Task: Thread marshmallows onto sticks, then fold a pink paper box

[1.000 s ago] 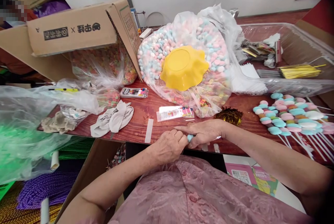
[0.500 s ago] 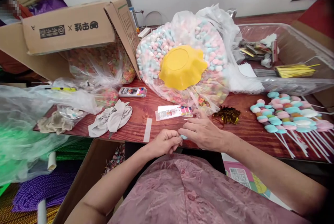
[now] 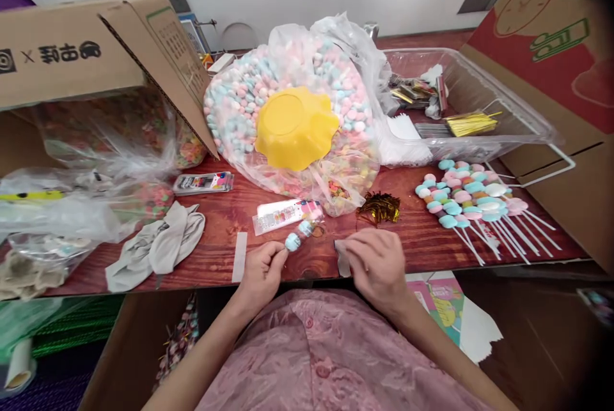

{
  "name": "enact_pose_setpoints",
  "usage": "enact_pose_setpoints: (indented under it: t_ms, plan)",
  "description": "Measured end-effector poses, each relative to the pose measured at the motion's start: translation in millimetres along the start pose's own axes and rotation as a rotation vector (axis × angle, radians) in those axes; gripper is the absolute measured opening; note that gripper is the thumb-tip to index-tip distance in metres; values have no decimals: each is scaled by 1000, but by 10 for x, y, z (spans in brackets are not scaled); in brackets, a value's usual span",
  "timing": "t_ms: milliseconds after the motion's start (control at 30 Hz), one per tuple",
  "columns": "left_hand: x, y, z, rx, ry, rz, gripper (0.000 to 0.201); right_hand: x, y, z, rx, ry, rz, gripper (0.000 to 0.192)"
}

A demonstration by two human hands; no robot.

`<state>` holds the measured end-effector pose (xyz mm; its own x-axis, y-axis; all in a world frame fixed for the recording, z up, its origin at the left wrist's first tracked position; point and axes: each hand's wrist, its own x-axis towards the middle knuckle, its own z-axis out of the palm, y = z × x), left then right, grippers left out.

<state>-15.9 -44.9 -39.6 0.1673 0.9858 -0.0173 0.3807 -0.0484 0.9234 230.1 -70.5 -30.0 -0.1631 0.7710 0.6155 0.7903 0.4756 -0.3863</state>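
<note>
Closed around the lower end of a short candy skewer (image 3: 293, 240) is my left hand (image 3: 261, 275), at the table's front edge. The skewer has blue and brownish pieces and looks glossy, as if wrapped in clear film. My right hand (image 3: 380, 265) pinches a small piece of clear plastic film (image 3: 342, 260) with a dark edge. Beyond the right hand lies a pile of gold twist ties (image 3: 381, 208). A clear printed packet (image 3: 286, 214) lies flat just past the skewer. More marshmallow skewers (image 3: 467, 197) with white sticks are stacked on the right.
A yellow wavy bowl (image 3: 295, 126) sits upside down on a large bag of marshmallows (image 3: 230, 104). A clear tub (image 3: 508, 114) stands behind right, beside a cardboard box (image 3: 537, 72). Left are another box (image 3: 158, 59), grey cloth gloves (image 3: 160, 248) and a plastic case (image 3: 204, 183).
My hands, together before, have moved apart. The left now shows the skewer upright at its fingertips; the right has moved off with clear film. The view has turned right.
</note>
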Motion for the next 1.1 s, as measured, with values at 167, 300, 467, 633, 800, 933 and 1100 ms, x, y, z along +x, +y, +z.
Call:
enact_pose_setpoints:
  t_ms: [167, 300, 467, 633, 800, 933, 1100]
  plan:
    - [-22, 87, 120, -605, 11, -375, 33, -344, 455, -216, -147, -79, 226, 14]
    - [-11, 194, 278, -780, -98, -432, 35, -307, 510, -289, -222, -323, 14, 18]
    - [-30, 223, 262, -832, -135, -442, 36, -180, 611, -237, -187, -442, -126, 19]
    - [-66, 222, 227, -843, -137, -421, 33, -147, 569, -173, -234, -431, -198, 23]
    - [-67, 300, 363, -792, -220, -218, 26, 28, 250, -105, -75, -323, -298, 22]
    - [-32, 374, 455, -886, -162, -131, 20, 182, 39, 78, 64, -330, -405, 23]
    - [-20, 389, 375, -999, -77, -227, 23, 245, -85, 244, 480, -342, -172, 16]
